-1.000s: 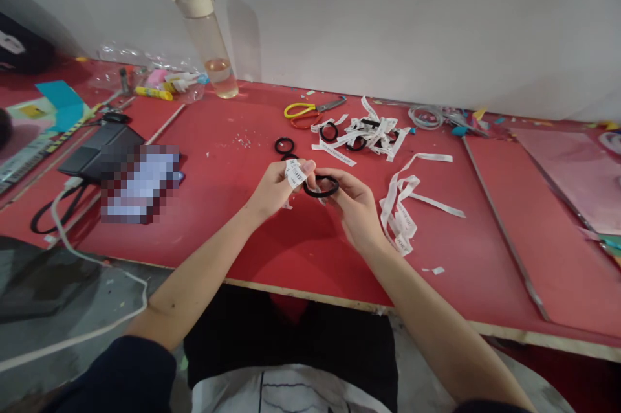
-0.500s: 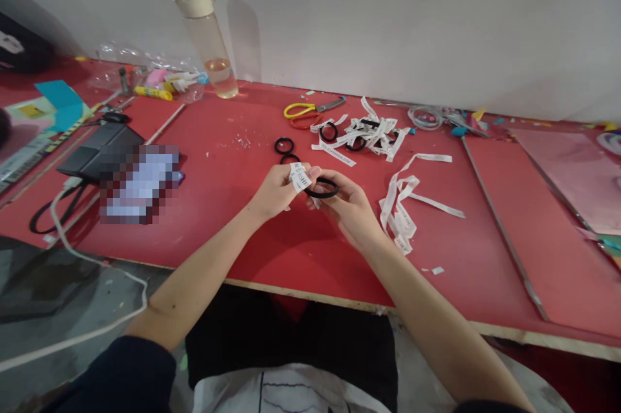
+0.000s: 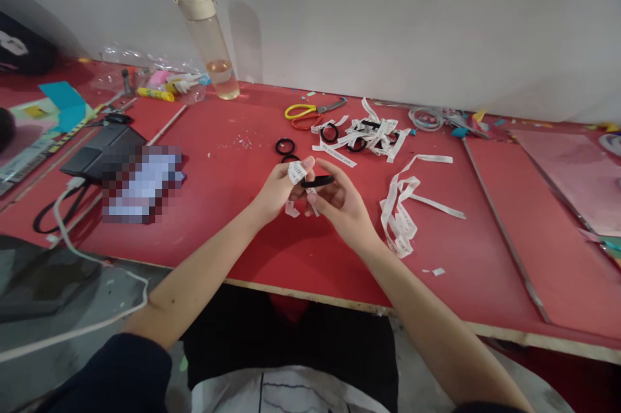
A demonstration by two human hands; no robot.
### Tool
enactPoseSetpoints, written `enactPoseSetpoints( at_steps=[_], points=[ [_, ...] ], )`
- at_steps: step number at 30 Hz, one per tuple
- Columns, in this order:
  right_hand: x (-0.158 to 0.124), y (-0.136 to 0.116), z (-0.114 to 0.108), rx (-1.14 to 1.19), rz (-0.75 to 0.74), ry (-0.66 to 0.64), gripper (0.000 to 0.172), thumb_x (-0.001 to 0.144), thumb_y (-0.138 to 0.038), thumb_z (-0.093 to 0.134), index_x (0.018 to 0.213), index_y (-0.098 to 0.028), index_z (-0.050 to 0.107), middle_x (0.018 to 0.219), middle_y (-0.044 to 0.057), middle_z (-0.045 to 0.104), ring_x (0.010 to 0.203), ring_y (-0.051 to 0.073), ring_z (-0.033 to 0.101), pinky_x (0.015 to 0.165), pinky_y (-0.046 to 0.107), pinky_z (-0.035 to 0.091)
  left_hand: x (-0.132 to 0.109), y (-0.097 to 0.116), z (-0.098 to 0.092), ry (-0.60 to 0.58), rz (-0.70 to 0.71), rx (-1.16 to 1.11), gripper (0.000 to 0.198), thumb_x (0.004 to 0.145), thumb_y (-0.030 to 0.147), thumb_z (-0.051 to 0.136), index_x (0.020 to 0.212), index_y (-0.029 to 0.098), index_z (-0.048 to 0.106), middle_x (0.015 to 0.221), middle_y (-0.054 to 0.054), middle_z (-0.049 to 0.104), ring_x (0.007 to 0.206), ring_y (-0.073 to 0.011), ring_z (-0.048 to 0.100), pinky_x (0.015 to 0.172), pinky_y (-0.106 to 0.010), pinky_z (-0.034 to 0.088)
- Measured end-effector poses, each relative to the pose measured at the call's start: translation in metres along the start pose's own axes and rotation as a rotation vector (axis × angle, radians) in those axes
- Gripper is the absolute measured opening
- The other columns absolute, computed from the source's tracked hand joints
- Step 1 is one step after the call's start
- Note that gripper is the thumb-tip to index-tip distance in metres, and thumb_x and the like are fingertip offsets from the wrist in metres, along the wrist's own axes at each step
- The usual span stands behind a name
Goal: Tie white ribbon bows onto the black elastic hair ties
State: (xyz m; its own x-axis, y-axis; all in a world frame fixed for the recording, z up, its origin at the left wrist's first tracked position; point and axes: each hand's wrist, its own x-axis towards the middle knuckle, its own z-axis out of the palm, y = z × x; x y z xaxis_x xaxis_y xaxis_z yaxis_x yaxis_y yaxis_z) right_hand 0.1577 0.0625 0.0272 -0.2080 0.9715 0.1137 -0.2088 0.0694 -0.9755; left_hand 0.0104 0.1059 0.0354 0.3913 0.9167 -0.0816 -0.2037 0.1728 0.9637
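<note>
Both my hands meet above the red table (image 3: 310,257). My left hand (image 3: 276,191) is closed on a white printed ribbon (image 3: 297,173), part of which lies over the thumb side. Between the hands is a black hair tie (image 3: 317,181), seen nearly edge-on. My right hand (image 3: 344,200) pinches the hair tie, and a ribbon end shows by its thumb. Just behind the hands lie two more black hair ties, one of them a full ring (image 3: 284,146). The fingertips partly hide one another.
Farther back lie yellow-handled scissors (image 3: 301,111) and a heap of ribboned hair ties (image 3: 376,134). Loose printed ribbon (image 3: 400,222) lies on the right. A water bottle (image 3: 220,70), a black charger (image 3: 104,151) and a blurred-out object (image 3: 143,186) are at left.
The hair tie has turned from showing its open ring to nearly edge-on. My right thumb has come down toward me, and a ribbon tail now hangs below the left hand.
</note>
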Motion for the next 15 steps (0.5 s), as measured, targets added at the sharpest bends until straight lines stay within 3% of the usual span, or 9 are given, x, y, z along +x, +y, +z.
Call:
enactPoseSetpoints(
  at_steps=[4,8,15],
  points=[
    [-0.0056,-0.0014,0.0031,-0.128,-0.135,0.125,0.040,0.085,-0.032,0.073,0.113,-0.026,0.045,0.096,0.001,0.068,0.081,0.014,0.069,0.074,0.028,0.059,0.0047,0.0003,0.0039,0.010,-0.050,-0.172,0.059,0.076,0.068,0.069,0.057,0.015,0.050,0.046,0.008,0.032,0.035,-0.0010,0.019,0.036,-0.018,0.012],
    [-0.0073,-0.0027,0.0019,-0.246,-0.206,0.209,0.029,0.085,-0.029,0.073,0.098,-0.024,0.048,0.097,0.002,0.069,0.090,0.016,0.069,0.077,0.028,0.057,0.0074,-0.0013,0.0050,-0.004,-0.122,-0.264,0.059,0.081,0.067,0.065,0.058,0.016,0.048,0.047,0.009,0.024,0.037,-0.0015,0.013,0.037,-0.018,0.010],
    [-0.0053,-0.0068,-0.0012,-0.533,-0.308,0.084,0.014,0.089,-0.021,0.067,0.103,-0.024,0.068,0.102,0.004,0.071,0.095,0.018,0.069,0.089,0.033,0.055,0.0078,-0.0003,0.0082,0.066,-0.264,-0.376,0.055,0.086,0.062,0.063,0.059,0.016,0.050,0.046,0.009,0.025,0.036,-0.0022,0.017,0.036,-0.017,0.013]
  ],
)
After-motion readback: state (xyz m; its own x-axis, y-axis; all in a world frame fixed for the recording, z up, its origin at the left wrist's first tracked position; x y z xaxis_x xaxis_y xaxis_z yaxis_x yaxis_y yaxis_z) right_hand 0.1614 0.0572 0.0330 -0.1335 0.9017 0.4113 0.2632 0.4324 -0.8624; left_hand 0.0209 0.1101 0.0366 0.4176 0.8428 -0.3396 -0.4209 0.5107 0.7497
